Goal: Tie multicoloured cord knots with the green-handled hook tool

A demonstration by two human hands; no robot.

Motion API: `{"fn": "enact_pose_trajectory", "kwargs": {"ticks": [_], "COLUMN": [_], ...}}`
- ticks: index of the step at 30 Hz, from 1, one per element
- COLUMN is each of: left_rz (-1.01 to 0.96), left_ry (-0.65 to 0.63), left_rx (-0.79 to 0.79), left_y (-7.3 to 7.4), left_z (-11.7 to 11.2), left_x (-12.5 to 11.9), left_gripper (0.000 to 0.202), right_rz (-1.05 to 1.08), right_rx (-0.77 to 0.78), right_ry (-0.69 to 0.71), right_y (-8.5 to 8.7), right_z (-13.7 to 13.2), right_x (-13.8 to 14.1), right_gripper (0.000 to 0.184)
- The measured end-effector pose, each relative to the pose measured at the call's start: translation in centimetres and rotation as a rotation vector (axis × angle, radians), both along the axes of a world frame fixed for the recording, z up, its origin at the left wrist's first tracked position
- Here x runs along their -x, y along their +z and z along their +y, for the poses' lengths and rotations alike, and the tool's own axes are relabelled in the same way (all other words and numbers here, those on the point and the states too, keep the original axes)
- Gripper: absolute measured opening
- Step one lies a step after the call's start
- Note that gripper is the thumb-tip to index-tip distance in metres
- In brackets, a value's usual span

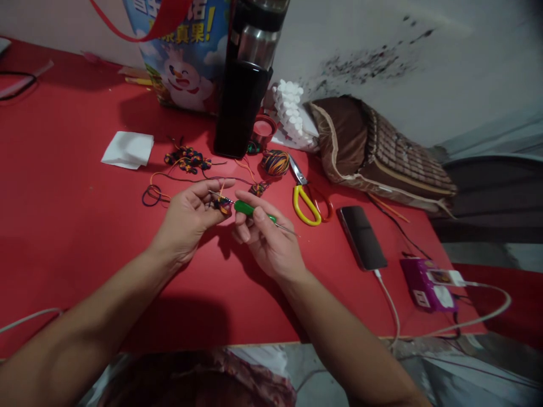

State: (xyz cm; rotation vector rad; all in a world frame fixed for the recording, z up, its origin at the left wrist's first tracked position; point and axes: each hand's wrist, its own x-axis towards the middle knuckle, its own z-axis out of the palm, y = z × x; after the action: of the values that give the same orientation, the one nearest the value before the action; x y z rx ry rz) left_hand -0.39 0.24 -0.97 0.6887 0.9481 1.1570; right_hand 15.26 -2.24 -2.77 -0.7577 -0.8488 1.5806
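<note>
My right hand [271, 237] grips a crochet hook by its green handle [254, 212], the metal hook end pointing left. Pinched in my left hand [190, 212] is a small multicoloured crochet piece [223, 204], with the hook tip at its loops. An orange and dark strand runs from the left hand over the table. Beyond the hands lie several finished-looking knotted pieces [186, 159] in the same dark, orange and purple yarn, a smaller piece [258, 188] and a yarn ball [275, 163].
Scissors [306, 204] with yellow and red handles lie right of the yarn. A phone [362, 237] on a white cable and a purple box [428, 285] sit farther right. A black phone [240, 113] leans on a bottle [258, 42] beside a printed bag [182, 73]. Folded tissue [128, 150] lies left.
</note>
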Motion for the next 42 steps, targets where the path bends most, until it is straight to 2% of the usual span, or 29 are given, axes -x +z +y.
{"fn": "enact_pose_trajectory", "kwargs": {"ticks": [11, 16, 25, 30, 36, 42], "left_rz": [-0.077, -0.003, 0.000, -0.023, -0.044, -0.005], "left_ry": [0.015, 0.074, 0.051, 0.042, 0.067, 0.054], "left_rx": [-0.022, -0.079, -0.078, -0.052, -0.034, -0.093], "left_y": [0.6, 0.2, 0.0, -0.1, 0.3, 0.1], "left_z": [0.2, 0.2, 0.2, 0.2, 0.2, -0.1], "left_x": [0.5, 0.3, 0.3, 0.3, 0.3, 0.3], "left_gripper": [0.043, 0.038, 0.039, 0.042, 0.036, 0.034], "right_rz": [0.011, -0.025, 0.045, 0.004, -0.159, -0.157], "right_rx": [0.021, 0.008, 0.002, 0.000, -0.095, -0.165], "right_ry": [-0.036, -0.050, -0.022, -0.027, -0.046, -0.018], "right_y": [0.4, 0.2, 0.1, 0.0, -0.3, -1.0], "right_z": [0.3, 0.4, 0.6, 0.4, 0.0, -0.2], "right_x": [-0.4, -0.4, -0.3, -0.5, -0.9, -1.1], "right_gripper": [0.023, 0.023, 0.019, 0.021, 0.028, 0.022]}}
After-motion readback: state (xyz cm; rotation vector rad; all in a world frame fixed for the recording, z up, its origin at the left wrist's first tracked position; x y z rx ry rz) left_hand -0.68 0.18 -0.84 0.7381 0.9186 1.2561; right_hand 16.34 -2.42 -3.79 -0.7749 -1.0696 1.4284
